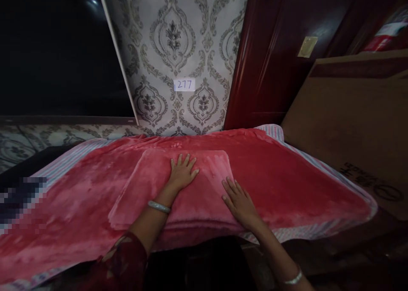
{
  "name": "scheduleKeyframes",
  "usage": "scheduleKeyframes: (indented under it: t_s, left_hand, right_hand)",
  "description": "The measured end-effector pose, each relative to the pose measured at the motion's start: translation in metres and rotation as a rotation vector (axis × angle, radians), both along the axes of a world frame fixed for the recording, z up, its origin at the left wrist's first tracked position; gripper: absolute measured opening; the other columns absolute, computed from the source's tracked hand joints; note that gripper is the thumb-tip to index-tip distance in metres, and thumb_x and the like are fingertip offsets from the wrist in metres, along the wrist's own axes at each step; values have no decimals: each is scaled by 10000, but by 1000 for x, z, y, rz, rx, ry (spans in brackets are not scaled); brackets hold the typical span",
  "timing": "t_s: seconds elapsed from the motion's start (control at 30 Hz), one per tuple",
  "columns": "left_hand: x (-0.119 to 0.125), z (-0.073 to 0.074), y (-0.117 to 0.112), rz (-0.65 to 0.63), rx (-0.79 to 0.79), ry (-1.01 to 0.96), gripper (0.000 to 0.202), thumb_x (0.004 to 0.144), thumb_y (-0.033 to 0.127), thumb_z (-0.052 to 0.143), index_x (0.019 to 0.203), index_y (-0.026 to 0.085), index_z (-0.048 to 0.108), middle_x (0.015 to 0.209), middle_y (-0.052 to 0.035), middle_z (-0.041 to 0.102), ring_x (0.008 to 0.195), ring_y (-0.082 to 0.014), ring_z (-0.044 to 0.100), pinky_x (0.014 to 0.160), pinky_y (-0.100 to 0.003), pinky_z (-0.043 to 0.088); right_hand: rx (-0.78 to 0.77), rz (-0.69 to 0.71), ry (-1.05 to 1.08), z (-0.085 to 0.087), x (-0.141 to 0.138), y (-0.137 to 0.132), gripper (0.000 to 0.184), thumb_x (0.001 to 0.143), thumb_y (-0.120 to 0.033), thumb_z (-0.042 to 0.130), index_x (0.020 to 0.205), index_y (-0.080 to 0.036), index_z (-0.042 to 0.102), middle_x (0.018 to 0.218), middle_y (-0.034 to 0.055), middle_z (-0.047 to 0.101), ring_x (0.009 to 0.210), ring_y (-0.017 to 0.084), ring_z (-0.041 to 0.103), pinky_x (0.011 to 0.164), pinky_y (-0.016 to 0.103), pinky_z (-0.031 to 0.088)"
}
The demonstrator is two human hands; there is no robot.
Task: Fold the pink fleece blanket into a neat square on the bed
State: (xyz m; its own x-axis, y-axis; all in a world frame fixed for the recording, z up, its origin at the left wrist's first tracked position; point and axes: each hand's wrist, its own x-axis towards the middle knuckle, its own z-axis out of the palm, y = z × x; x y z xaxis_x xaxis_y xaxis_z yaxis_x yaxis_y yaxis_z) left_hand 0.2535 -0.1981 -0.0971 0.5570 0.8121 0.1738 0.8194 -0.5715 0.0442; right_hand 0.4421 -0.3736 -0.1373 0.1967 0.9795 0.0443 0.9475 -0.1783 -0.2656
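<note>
A folded pink plush cloth (153, 176), perhaps a small blanket, lies flat in a rough rectangle. Beneath it spreads a larger red plush blanket (280, 176) with a striped edging. On the upper middle of the folded cloth rests my left hand (183, 172), palm down with fingers spread. My right hand (239, 202) lies flat along the cloth's right edge, its fingers stretched out. Neither hand grips anything. The folded cloth's near edge shows stacked layers.
A large dark screen (60, 53) stands at the back left. Behind is a patterned wall (172, 32) with a label (184, 85) reading 277. A dark red wooden panel (270, 40) and a big cardboard box (357, 125) bound the right side.
</note>
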Motion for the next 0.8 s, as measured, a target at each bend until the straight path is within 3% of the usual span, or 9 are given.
scheduleKeyframes:
  t_s: [0.13,0.23,0.3,0.43,0.5,0.6,0.7,0.8]
  left_hand:
    - [-1,5,0,-2,-45,-12,637,987,557,325,1551,265,348,1661,-82,225,1524,-399,137,1163,-719,114]
    - [0,14,-2,-12,-84,-49,671,974,577,353,1564,259,314,1669,-92,197,1529,-396,112,1166,-713,103]
    - [2,20,-10,-82,-87,-62,687,962,580,397,1562,257,313,1665,-103,208,1534,-374,114,1183,-684,92]
    - [3,26,-43,-357,-119,-33,680,952,567,447,1536,227,370,1640,-137,270,1530,-328,176,1212,-627,102]
    - [1,23,-65,-413,-160,-26,693,950,575,445,1524,192,387,1630,-166,278,1525,-331,196,1212,-622,127]
    - [-2,13,-90,-418,-169,-49,730,944,575,460,1545,181,337,1629,-170,281,1526,-336,188,1215,-631,126]
    - [-4,2,-104,-428,-136,-86,712,957,548,451,1561,206,293,1628,-137,305,1525,-315,201,1222,-629,127]
    - [-6,-9,-112,-419,-127,-98,686,970,556,417,1539,180,348,1616,-170,316,1518,-333,219,1216,-623,168]
  right_hand:
    - [74,35,33,-4,11,-24,530,999,-398,364,1503,-260,453,1601,39,345,1520,295,199,1166,610,280]
    - [138,127,92,8,24,-18,498,969,-398,425,1405,-217,585,1516,95,483,1475,325,319,1163,605,301]
    - [231,206,165,22,29,1,501,969,-397,419,1397,-205,593,1482,108,524,1445,302,383,1181,557,306]
    - [411,308,328,46,26,67,524,979,-373,368,1462,-232,516,1504,80,504,1431,235,413,1195,491,315]
    - [395,356,334,50,17,101,532,980,-330,343,1477,-216,496,1509,84,498,1435,216,408,1203,476,300]
    - [249,403,205,45,3,132,537,984,-305,335,1494,-203,469,1567,91,415,1483,221,316,1222,492,231]
    - [121,363,42,32,-5,137,547,1001,-343,340,1540,-255,386,1643,60,264,1532,260,158,1214,562,177]
    - [77,342,-4,24,-6,131,556,1022,-365,311,1572,-283,302,1670,42,181,1542,251,99,1210,547,176]
